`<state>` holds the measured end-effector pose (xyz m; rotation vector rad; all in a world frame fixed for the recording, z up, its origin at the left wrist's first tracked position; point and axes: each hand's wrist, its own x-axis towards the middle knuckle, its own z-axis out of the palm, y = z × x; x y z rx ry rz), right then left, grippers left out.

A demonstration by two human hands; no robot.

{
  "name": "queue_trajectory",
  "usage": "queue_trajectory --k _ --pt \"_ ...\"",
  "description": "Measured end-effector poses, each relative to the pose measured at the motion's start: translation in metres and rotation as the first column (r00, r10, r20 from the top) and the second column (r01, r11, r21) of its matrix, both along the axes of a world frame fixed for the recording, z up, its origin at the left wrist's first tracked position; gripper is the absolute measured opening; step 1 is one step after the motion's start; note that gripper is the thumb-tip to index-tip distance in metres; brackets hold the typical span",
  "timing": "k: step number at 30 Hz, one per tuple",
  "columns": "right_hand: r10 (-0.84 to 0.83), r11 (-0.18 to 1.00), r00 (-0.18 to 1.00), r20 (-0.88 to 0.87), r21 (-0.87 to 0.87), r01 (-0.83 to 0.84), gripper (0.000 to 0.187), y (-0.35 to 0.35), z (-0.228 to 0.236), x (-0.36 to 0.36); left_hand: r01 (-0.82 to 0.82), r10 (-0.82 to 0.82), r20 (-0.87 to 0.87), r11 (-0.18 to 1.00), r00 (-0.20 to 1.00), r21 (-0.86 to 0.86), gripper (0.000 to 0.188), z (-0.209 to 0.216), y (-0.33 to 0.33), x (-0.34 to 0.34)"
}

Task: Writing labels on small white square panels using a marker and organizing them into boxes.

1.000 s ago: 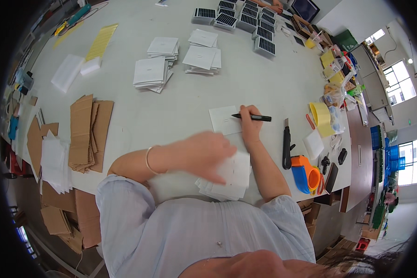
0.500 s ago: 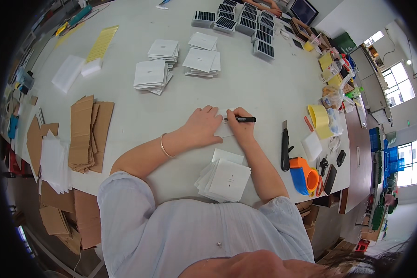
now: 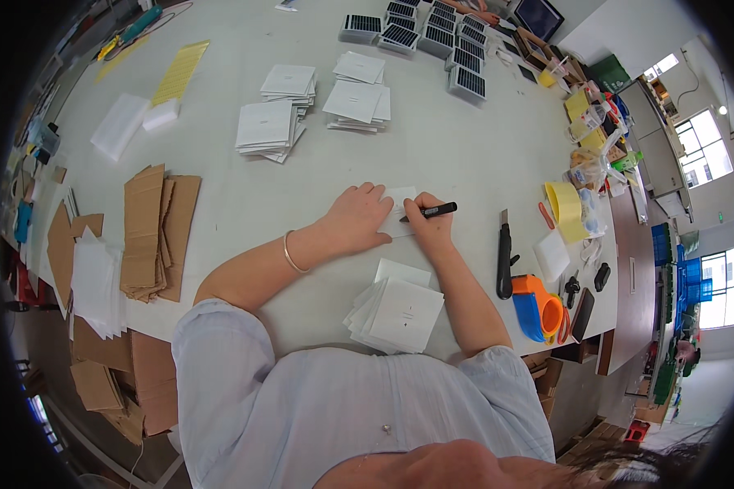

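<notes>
My right hand (image 3: 429, 226) is closed on a black marker pen (image 3: 440, 209), its tip pointing left and down at a white card (image 3: 400, 194) on the table. My left hand (image 3: 355, 215) lies flat over the left part of that card, fingers forward and thumb out to the right, and holds it against the tabletop. Part of the card is hidden under both hands. Between my forearms, close to my body, rests a loose fanned stack of white square cards (image 3: 406, 316) with small dark marks on the top one.
Farther off stand several piles of white cards (image 3: 267, 124) and rows of small solar panels (image 3: 467, 83). Cardboard sheets (image 3: 144, 232) lie at left. On the right are a box cutter (image 3: 504, 257), an orange and blue tape dispenser (image 3: 537, 308) and a yellow roll (image 3: 564, 212).
The marker has tilted, its back end rising and its tip lowering. My right hand has shifted slightly to the right, showing more of the card. My left hand stays put.
</notes>
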<state>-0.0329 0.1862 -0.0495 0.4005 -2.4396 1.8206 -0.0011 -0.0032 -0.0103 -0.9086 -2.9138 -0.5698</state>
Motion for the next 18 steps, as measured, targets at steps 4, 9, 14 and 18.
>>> queue_trajectory --k 4,9,14,18 --pt "-0.036 0.997 0.999 -0.001 -0.071 0.036 0.028 0.000 0.002 0.001 0.012 -0.011 -0.070 1.000 0.997 0.023 0.044 -0.005 0.001 0.000" --pt "-0.017 0.999 1.000 -0.010 -0.033 0.017 0.029 -0.001 0.001 0.002 0.019 -0.017 -0.072 0.999 0.997 0.032 0.044 -0.005 0.001 0.000" --pt "-0.066 0.975 0.997 0.049 -0.208 0.075 0.028 0.004 0.002 0.005 0.022 -0.018 -0.077 0.998 0.997 0.053 0.044 -0.007 0.000 0.000" --pt "-0.216 0.898 0.973 0.083 -0.375 0.231 0.027 0.009 0.004 -0.004 -0.007 0.007 -0.003 0.999 1.000 0.044 0.047 -0.002 -0.001 -0.007"
